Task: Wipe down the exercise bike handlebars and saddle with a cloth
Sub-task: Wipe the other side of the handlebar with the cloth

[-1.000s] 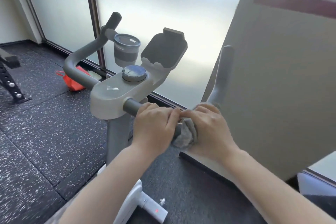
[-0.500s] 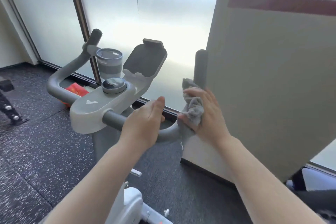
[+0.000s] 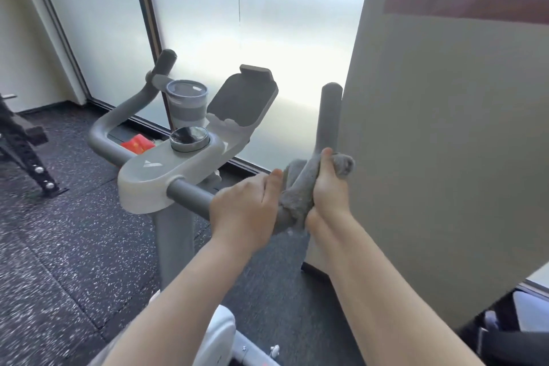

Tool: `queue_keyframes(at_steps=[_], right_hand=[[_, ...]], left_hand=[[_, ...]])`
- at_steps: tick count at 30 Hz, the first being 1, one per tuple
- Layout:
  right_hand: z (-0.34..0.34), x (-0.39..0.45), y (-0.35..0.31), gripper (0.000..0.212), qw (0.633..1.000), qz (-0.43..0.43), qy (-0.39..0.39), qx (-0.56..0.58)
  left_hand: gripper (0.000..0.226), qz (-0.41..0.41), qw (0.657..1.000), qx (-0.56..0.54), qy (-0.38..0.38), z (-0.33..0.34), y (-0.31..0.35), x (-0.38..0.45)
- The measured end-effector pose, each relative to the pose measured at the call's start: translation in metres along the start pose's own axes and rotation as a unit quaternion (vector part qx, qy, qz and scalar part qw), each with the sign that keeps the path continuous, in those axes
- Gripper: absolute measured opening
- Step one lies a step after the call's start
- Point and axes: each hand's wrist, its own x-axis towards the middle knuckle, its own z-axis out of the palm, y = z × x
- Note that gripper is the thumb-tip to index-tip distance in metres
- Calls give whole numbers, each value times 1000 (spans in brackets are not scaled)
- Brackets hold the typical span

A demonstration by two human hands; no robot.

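Shifted: right hand (image 3: 328,187) grasping crumpled grey cloth (image 3: 292,202) lower on curved grey handlebar (image 3: 326,119); left hand (image 3: 243,202) gripping bar.

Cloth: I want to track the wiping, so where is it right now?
In the head view, the cloth is wrapped around the bend of the right handlebar, gripped by the right hand, with the left hand beside it.

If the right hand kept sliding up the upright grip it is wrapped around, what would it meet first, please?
Likely nothing: the right hand, holding the grey cloth, has bare handlebar above it up to the rounded tip.
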Motion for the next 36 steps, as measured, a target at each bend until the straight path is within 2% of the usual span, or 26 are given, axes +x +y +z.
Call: queue_keyframes(at_steps=[3,5,8,11,13,16,18,21,23,27,29,31,32,33,34,35,36], right_hand=[[6,-2,16,30,999,35,-16,33],[4,-14,40,41,1000,7,-26,3],[3,5,34,53,996,-32,-51,-66],[7,42,10,37,996,-48,-37,-58],[7,33,16,36,995,-81,-9,-64],[-2,-6,43,34,982,-158,-52,-90],[-4,7,48,41,978,-158,-89,-107],[4,48,20,51,975,-141,-90,-148],[9,60,1,62,972,-133,-63,-180],[7,42,-1,91,959,-202,-1,-201],[3,17,6,96,967,-169,18,-189],[0,-2,15,93,995,-51,33,-84],[-1,-9,13,84,999,27,35,5],[-5,-10,10,66,992,88,17,90],[-9,-9,6,41,978,131,-16,163],[-13,-7,3,25,965,153,-46,210],[-17,-6,3,26,958,156,-65,230]], left_hand=[[48,-6,1000,23,7,-2,4,-2],[41,-7,999,40,11,-4,7,-3],[37,-17,999,46,8,-4,7,-2],[36,-23,998,56,-11,-1,4,0],[37,-32,997,64,-16,0,4,1],[33,-54,997,57,-4,1,4,2],[29,-55,997,56,5,1,4,2],[32,-38,997,73,9,-1,5,-2],[28,-15,996,83,15,0,6,-3],[32,-27,996,78,22,0,6,-2],[35,-21,996,81,13,1,6,-2],[39,-17,996,84,5,0,5,-1],[40,-17,996,87,3,0,4,-1],[41,-18,996,89,1,1,4,-1],[41,-16,996,90,-1,2,3,-1],[42,-15,996,93,-5,2,2,0],[42,-14,995,95,-13,1,2,0]])
